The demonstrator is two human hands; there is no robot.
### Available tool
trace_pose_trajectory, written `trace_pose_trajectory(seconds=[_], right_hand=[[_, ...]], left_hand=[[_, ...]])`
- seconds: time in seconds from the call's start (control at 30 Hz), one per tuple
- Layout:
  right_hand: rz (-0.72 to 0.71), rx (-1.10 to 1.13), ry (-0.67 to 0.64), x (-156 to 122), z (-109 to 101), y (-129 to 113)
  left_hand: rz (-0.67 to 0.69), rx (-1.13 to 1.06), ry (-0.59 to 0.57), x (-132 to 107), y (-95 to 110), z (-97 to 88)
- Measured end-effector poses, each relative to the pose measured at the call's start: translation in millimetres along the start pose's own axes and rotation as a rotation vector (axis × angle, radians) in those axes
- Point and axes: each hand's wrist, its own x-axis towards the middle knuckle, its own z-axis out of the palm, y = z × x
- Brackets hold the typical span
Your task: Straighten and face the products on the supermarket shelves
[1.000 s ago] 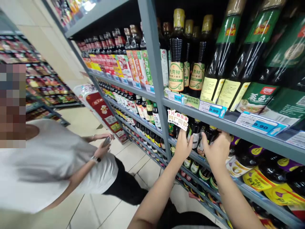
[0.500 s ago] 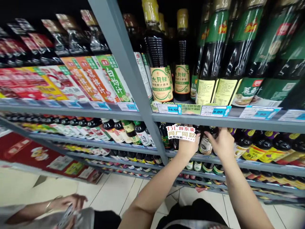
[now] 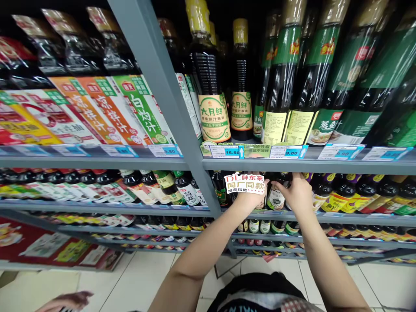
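1. A dark bottle with a white label (image 3: 276,199) stands between two hands, on the shelf below the top one in view.
2. Right hand (image 3: 298,191): thumb spread toward the bottle, fingertips hidden; cannot tell whether it grips.
3. Left hand (image 3: 254,199): partly behind a white sign (image 3: 244,183); its hold cannot be told.
4. Above, yellow-capped bottles (image 3: 214,116); near left, another person's blurred hand (image 3: 73,300).

We see glossy, glass-like bottles (image 3: 282,91) on a shelf (image 3: 292,166) of smooth painted metal. Their caps (image 3: 198,16) seem plastic and shiny, their labels (image 3: 214,116) smooth paper. The smaller bottle (image 3: 275,199) by our right hand (image 3: 298,196) looks glossy too; the floor tiles (image 3: 146,275) look lightly polished.
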Motion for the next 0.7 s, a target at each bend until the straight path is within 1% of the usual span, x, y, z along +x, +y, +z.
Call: trace_pose_trajectory(seconds=[0.1,0.17,0.27,0.33,0.4,0.47,0.57,0.63,0.7], right_hand=[[-0.040,-0.020,-0.045,4.9,0.6,5.1],[-0.106,-0.001,-0.085,10.6,-1.4,12.1],[-0.209,0.086,-0.156,17.6,-4.2,22.0],[-0.236,0.130,-0.164,18.7,-4.5,25.3],[-0.209,0.121,-0.144,16.7,-3.8,24.9],[-0.161,0.084,-0.141,13.2,-3.0,21.6],[-0.124,0.042,-0.151,9.3,-3.1,14.5],[-0.114,0.020,-0.145,8.3,-3.6,10.8],[-0.105,0.008,-0.145,7.6,-3.7,8.4]], left_hand=[[0.014,0.184,0.002,-1.7,7.0,0.6],[0.019,0.308,0.037,-5.0,13.9,4.8],[-0.025,0.459,0.070,-6.8,22.3,13.3],[-0.024,0.544,0.019,-5.6,24.5,18.9],[0.003,0.613,-0.054,-4.4,23.4,23.7],[0.016,0.654,-0.086,-4.9,19.7,27.0],[0.077,0.649,-0.072,-10.0,10.9,29.1],[0.154,0.596,-0.059,-15.2,3.9,30.3],[0.162,0.510,-0.008,-20.3,-2.4,32.8]])
